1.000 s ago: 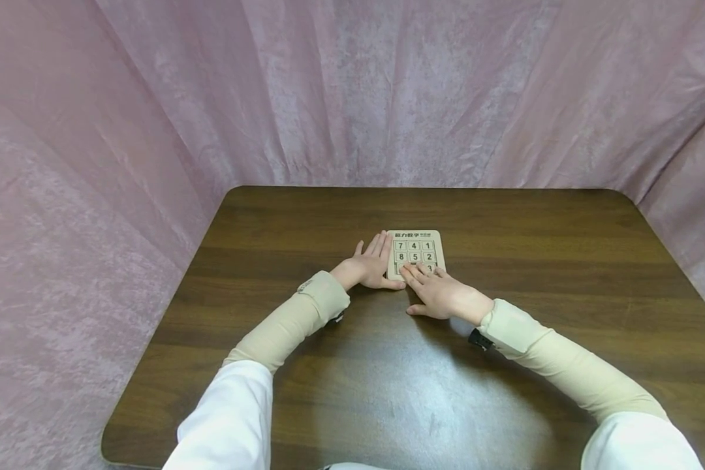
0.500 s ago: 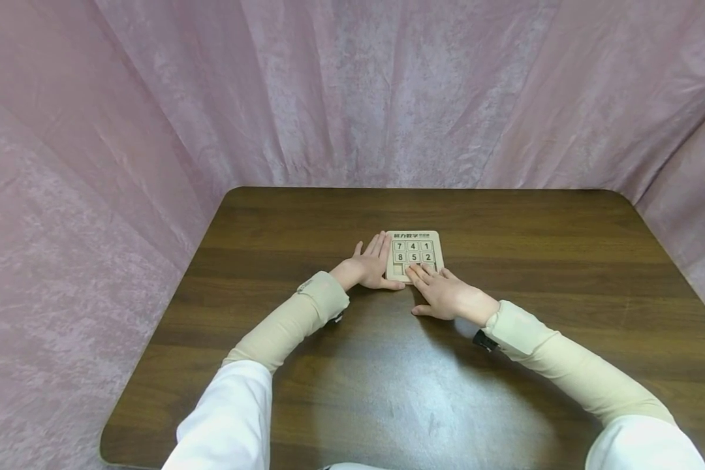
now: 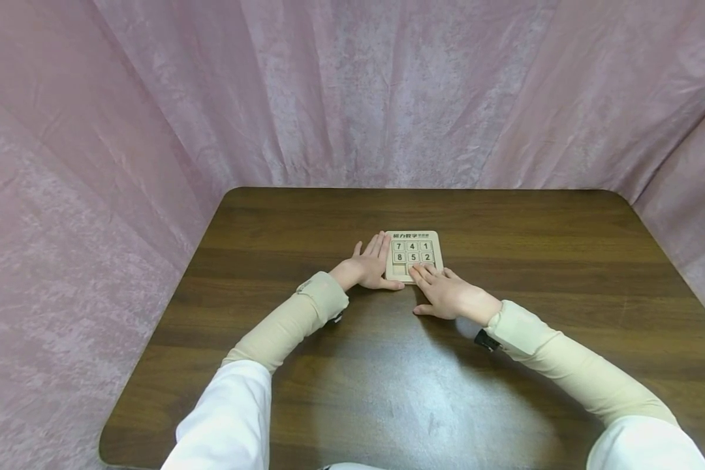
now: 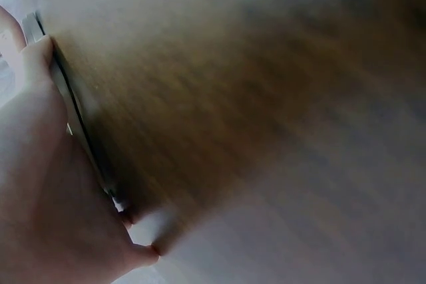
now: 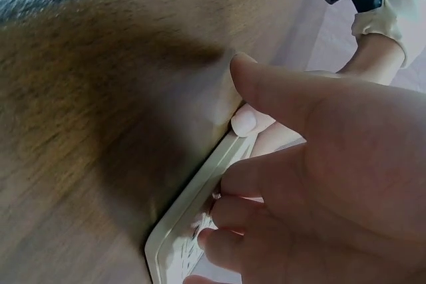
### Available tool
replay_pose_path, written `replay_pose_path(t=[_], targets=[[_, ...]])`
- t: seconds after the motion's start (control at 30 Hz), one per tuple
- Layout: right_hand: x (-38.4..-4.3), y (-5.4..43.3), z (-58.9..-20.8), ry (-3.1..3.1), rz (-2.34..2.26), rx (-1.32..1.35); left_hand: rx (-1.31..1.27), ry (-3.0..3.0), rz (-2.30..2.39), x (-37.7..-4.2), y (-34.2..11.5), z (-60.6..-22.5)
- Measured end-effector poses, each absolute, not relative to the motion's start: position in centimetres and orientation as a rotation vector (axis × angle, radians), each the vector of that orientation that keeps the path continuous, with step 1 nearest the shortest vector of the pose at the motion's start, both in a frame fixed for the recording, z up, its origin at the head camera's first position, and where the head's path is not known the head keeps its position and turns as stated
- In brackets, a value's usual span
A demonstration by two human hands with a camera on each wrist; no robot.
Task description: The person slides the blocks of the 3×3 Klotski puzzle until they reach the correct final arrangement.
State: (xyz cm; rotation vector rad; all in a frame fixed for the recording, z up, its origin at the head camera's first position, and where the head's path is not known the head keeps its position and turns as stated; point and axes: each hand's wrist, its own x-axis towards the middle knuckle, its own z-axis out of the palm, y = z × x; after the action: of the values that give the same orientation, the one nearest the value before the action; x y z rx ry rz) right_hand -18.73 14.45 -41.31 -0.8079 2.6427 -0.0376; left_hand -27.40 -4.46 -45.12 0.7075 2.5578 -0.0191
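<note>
A pale wooden number-slide puzzle (image 3: pixel 437 248) lies flat on the table. Its upper rows read 7, 4, 1 and 8, 5, 2; the bottom-left cell (image 3: pixel 399 269) is bare. My left hand (image 3: pixel 371 264) rests along the puzzle's left edge with straight fingers, its thumb along the near edge. Fingers of my right hand (image 3: pixel 443 295) lie extended over the rest of the bottom row, hiding the tiles there. In the right wrist view those fingertips touch the board's face (image 5: pixel 176 234). The left wrist view shows the board's thin edge (image 4: pixel 33 28) beside the left thumb.
The brown wood-grain table (image 3: pixel 282 228) has rounded corners and a glossy patch of reflected light near its front. A pink velvet curtain (image 3: pixel 352 98) hangs behind and to the left. A black device (image 3: pixel 486 340) sits under the right wrist.
My right hand has shifted slightly right along the bottom row. The bottom-left cell has come into view bare, and the 3 tile is now covered. The left hand stays in place.
</note>
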Motion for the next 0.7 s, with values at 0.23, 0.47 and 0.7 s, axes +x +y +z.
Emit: replay_pose_path(t=[0.23,0.47,0.7], targets=[[-18.69,14.48,-41.25,2.642,-0.045,-0.824,0.705,2.554,-0.005,-27.34,-4.61,-45.12],[-18.94,14.41,-41.09,2.639,-0.063,-0.832,0.707,2.561,-0.004,-27.33,-4.63,-45.08],[-19.60,13.96,-41.42,2.641,-0.092,-0.828,0.698,2.560,-0.029,-27.32,-4.35,-45.15]])
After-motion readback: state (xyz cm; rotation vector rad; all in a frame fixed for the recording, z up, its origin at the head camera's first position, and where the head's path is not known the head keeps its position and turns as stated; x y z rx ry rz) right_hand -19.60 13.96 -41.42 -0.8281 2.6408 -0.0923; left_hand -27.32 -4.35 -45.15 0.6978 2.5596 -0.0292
